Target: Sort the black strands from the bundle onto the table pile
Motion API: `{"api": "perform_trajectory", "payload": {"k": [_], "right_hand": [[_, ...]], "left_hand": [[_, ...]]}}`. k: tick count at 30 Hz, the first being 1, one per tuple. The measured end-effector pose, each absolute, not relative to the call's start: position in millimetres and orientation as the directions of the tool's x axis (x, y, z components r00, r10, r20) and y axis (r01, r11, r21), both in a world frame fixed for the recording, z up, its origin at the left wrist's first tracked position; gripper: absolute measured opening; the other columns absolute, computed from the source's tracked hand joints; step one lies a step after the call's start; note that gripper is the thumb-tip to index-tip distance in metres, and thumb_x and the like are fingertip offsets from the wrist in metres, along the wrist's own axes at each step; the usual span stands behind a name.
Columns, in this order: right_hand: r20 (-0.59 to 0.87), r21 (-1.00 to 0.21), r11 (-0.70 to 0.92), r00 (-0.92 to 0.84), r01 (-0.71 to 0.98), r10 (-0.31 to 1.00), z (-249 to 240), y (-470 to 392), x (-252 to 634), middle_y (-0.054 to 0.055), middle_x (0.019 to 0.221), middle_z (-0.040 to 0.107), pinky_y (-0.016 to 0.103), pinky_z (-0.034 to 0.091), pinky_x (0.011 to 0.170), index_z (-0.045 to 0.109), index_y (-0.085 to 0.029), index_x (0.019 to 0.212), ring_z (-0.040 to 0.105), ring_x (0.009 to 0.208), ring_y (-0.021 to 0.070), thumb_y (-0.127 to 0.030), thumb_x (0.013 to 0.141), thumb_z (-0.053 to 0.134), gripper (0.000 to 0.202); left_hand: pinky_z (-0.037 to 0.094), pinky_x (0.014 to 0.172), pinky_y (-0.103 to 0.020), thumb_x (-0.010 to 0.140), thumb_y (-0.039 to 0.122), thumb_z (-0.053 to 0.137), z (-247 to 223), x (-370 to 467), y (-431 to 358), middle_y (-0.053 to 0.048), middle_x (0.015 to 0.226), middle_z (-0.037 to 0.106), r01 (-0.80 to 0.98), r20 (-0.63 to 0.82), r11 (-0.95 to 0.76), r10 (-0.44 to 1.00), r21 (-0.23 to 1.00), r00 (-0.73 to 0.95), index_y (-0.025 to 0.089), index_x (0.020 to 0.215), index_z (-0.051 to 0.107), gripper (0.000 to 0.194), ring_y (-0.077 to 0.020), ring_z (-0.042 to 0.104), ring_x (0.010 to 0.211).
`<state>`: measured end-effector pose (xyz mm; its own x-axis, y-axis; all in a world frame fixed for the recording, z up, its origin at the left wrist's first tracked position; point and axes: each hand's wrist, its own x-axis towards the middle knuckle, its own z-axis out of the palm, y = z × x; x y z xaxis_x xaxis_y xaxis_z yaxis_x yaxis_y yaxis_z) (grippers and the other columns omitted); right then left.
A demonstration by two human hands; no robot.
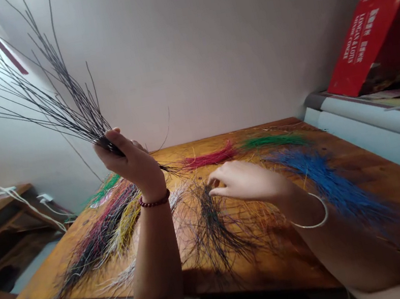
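Near the middle of the near edge of the wooden table (254,281), a dark pile of strands (215,226) fans toward me. My right hand (242,178), with a pale bangle (326,210) at the wrist, is positioned at the pile's far end, fingers bent; I cannot tell whether they pinch any strands.

To the left, white strands (120,279) lie near the near edge. Yellow strands (126,225) and a dark-and-red bundle (97,234) extend along the left edge. Blue strands (331,188) lie between my right hand and the right edge.

My left hand (131,164), with a beaded bracelet (155,200) at the wrist, is raised above the surface, closed around a black bundle (71,100). The bundle's long ends spread up and to the left.

Pink-red strands (211,157) and green strands (274,141) lie side by side near the far edge. A red box (364,27) is located beyond the right edge.
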<state>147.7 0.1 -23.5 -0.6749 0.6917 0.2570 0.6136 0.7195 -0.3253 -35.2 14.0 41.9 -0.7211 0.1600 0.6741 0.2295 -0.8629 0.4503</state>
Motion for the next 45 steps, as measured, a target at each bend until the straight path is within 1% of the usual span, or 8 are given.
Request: {"api": "perform_trajectory", "payload": {"k": [5,15,21,29,35,39,42,45], "right_hand": [[0.285,-0.454,0.578,-0.504,0.678,0.815,-30.3,29.3,138.7,0.011,0.090,0.073,0.034,0.048,0.074,0.072,-0.016,0.105,0.067,0.084,0.0247,-0.047,0.079,0.067,0.041],[0.338,-0.785,0.536,-0.511,0.310,0.791,-42.0,50.3,133.0,0.009,0.091,0.073,0.028,0.052,0.068,0.065,-0.013,0.116,0.067,0.078,0.0173,-0.038,0.070,0.076,0.053],[0.414,-0.732,0.567,-0.415,0.378,0.811,-31.4,50.5,142.9,0.009,0.086,0.073,0.030,0.054,0.073,0.071,-0.014,0.085,0.068,0.077,0.0170,-0.031,0.070,0.074,0.022],[0.136,-0.779,0.436,-0.557,0.451,0.819,-21.8,53.2,165.9,0.012,0.086,0.074,0.029,0.054,0.066,0.071,-0.008,0.100,0.069,0.071,0.0177,-0.021,0.072,0.068,0.031],[0.352,-0.769,0.546,-0.493,0.333,0.796,-27.3,55.8,157.4,0.013,0.102,0.072,0.029,0.055,0.076,0.068,-0.011,0.112,0.068,0.083,0.0174,-0.026,0.071,0.073,0.044],[0.328,-0.820,0.525,-0.564,0.228,0.758,-28.0,53.3,145.4,0.011,0.087,0.073,0.026,0.052,0.060,0.073,-0.010,0.099,0.066,0.063,0.0137,-0.033,0.079,0.067,0.031],[0.340,-0.761,0.579,-0.580,0.293,0.740,-26.2,54.1,149.9,0.009,0.077,0.072,0.025,0.048,0.056,0.075,-0.013,0.088,0.065,0.060,0.0138,-0.035,0.080,0.066,0.025],[0.382,-0.591,0.607,-0.479,0.531,0.791,-22.8,58.0,166.0,0.006,0.080,0.073,0.028,0.047,0.061,0.075,-0.019,0.084,0.067,0.068,0.0167,-0.032,0.082,0.064,0.017]], "left_hand": [[0.018,0.035,-0.025,0.094,0.039,0.046,43.1,-29.8,10.1,0.007,0.057,0.027,0.086,0.618,-0.868,0.275,0.489,-0.736,0.022,0.082,0.045,0.020,-0.0067,0.025,0.040],[0.015,0.038,-0.028,0.090,0.049,0.051,41.1,-36.3,12.4,0.006,0.060,0.027,-0.033,0.554,-0.835,0.393,0.549,-0.734,0.024,0.083,0.049,0.026,-0.0076,0.020,0.041],[0.015,0.039,-0.029,0.090,0.048,0.051,42.1,-36.0,10.8,0.006,0.061,0.028,-0.030,0.550,-0.836,0.387,0.547,-0.740,0.024,0.083,0.049,0.026,-0.0083,0.019,0.042],[0.014,0.038,-0.029,0.091,0.046,0.051,43.7,-34.5,7.2,0.005,0.061,0.027,-0.032,0.560,-0.849,0.376,0.528,-0.738,0.024,0.082,0.048,0.024,-0.0079,0.019,0.042],[0.016,0.037,-0.028,0.090,0.048,0.052,45.6,-31.6,3.0,0.006,0.060,0.027,-0.027,0.554,-0.843,0.377,0.537,-0.742,0.024,0.082,0.048,0.025,-0.0074,0.020,0.041],[0.017,0.036,-0.025,0.089,0.047,0.054,44.2,-29.5,2.8,0.006,0.061,0.029,-0.052,0.550,-0.851,0.383,0.523,-0.742,0.022,0.083,0.047,0.026,-0.0056,0.022,0.041],[0.017,0.035,-0.024,0.090,0.044,0.053,45.2,-30.5,-0.4,0.006,0.061,0.027,-0.064,0.546,-0.857,0.381,0.511,-0.746,0.022,0.082,0.047,0.024,-0.0051,0.023,0.041],[0.017,0.034,-0.023,0.094,0.036,0.047,53.5,-33.2,-12.6,0.005,0.063,0.026,-0.033,0.547,-0.859,0.355,0.511,-0.758,0.021,0.082,0.046,0.019,-0.0046,0.024,0.041]]}}
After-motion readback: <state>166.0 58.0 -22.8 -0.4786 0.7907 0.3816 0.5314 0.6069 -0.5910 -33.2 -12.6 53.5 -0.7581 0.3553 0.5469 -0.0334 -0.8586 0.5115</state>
